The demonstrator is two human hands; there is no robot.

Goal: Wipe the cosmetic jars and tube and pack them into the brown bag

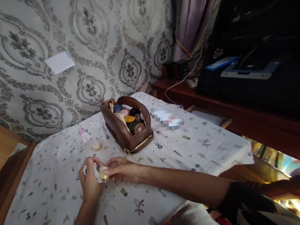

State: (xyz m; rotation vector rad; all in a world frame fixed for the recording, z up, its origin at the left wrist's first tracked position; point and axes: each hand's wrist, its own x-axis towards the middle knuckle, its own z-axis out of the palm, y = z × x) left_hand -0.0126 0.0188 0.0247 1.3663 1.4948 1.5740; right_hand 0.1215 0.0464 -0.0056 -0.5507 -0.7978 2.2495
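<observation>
Bag (116,129) beyond right hand (122,170) | tube (84,134), round cream item (96,146) leftward

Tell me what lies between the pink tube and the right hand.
In the head view, a small pale round object lies on the tablecloth between the pink tube and the right hand.

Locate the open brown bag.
The brown bag sits just left of centre in the head view, on the tablecloth, beyond the right hand, right of the pink-and-white tube.
</observation>
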